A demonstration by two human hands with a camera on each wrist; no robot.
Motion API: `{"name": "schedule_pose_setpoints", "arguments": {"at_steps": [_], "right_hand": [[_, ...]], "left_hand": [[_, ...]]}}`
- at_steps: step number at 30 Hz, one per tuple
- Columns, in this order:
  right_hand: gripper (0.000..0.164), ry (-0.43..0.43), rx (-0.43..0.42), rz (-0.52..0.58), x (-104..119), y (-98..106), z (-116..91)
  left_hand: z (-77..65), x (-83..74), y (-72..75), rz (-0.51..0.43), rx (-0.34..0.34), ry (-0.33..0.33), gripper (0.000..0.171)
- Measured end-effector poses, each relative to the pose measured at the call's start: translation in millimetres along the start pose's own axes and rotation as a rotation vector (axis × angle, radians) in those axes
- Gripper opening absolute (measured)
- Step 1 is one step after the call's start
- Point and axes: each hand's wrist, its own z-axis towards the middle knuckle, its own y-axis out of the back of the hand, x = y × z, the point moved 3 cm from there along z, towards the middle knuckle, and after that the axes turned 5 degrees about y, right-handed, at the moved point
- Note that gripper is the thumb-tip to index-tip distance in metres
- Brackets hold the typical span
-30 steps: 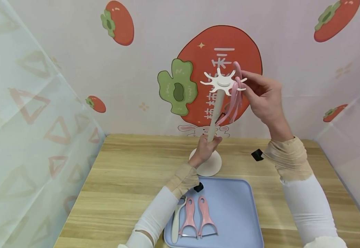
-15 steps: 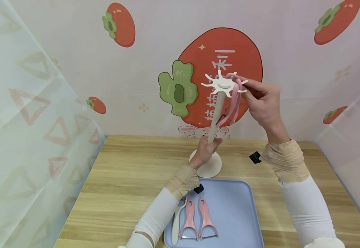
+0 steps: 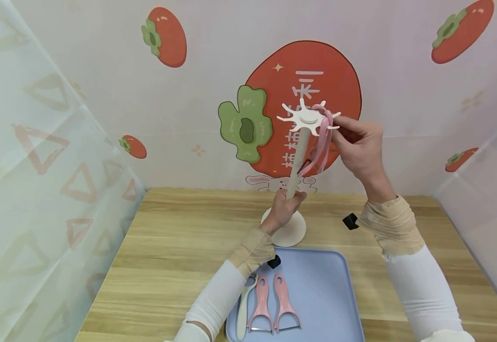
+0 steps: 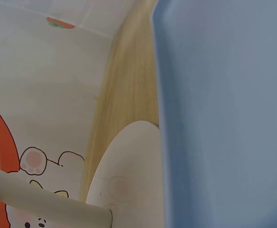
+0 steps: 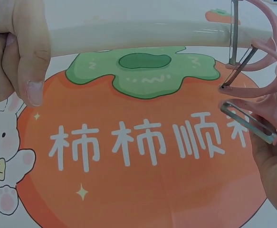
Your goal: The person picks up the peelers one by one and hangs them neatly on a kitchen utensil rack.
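A white rack [image 3: 300, 161] stands at the back, its top [image 3: 308, 116] a ring of curved hooks. My left hand [image 3: 284, 209] grips the pole low down, above the round base [image 4: 133, 166]. Several pink peelers [image 3: 323, 147] hang bunched on the right-hand hooks, their blades [image 5: 234, 33] hanging beside the pole in the right wrist view. My right hand [image 3: 361, 147] is at those hooks, thumb and forefinger pinching a pink peeler [image 5: 267, 107] by its handle end. Part of that hand is hidden behind the peelers in the right wrist view.
A blue tray [image 3: 325, 294] lies in front of the base on the wooden table [image 3: 180, 237]. On its left side are two pink peelers [image 3: 283, 301] and a white peeler [image 3: 243, 311]. A patterned wall [image 3: 197, 95] stands close behind the rack.
The pink peeler in my right hand has come down from above the hooks onto the rack. That hand has dropped slightly and shifted left. My left hand stays on the pole.
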Motion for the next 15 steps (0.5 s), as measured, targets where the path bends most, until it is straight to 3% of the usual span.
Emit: {"name": "schedule_pose_setpoints", "arguments": {"at_steps": [15], "right_hand": [[0.028, -0.045, 0.034, -0.010, -1.7, 2.1, -7.7]], "left_hand": [[0.4, 0.0, -1.0, 0.007, 0.005, -0.003, 0.050]]}}
